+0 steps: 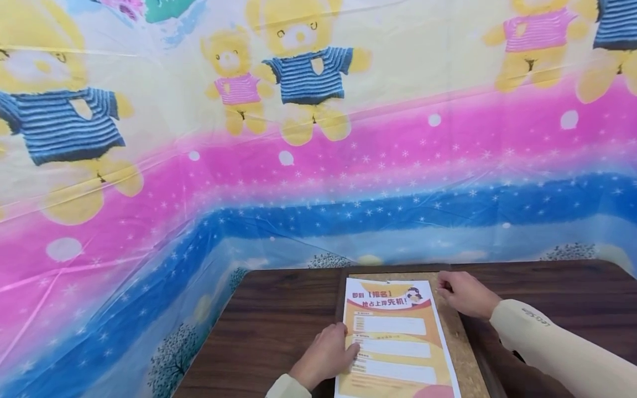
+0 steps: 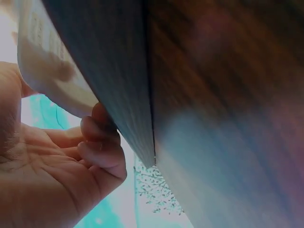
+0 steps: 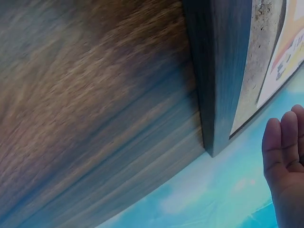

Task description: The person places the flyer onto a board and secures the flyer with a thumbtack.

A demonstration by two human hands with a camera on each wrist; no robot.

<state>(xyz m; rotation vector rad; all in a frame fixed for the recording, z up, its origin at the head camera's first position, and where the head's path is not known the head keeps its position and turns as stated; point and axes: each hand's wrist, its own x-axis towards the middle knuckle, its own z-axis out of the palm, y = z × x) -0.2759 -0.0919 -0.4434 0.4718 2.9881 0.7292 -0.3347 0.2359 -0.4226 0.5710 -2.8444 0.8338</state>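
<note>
A printed paper poster (image 1: 390, 345) in orange and white lies over a framed cork board (image 1: 460, 342) on the table. My left hand (image 1: 325, 354) holds the poster's left edge, thumb on its printed face and fingers beside the dark frame. In the left wrist view the poster (image 2: 57, 66) bends up off the board beside the fingers (image 2: 102, 154). My right hand (image 1: 468, 293) is near the board's top right corner, its fingers bent towards the thumb. The right wrist view shows only part of the right hand's fingers (image 3: 289, 137); I cannot tell whether they pinch something small.
The dark wooden table (image 1: 278, 315) extends on both sides of the board. Behind it hangs a cloth (image 1: 398, 166) printed with bears, pink and blue bands and snowflakes. The board's dark frame (image 3: 221, 71) stands raised above the table top.
</note>
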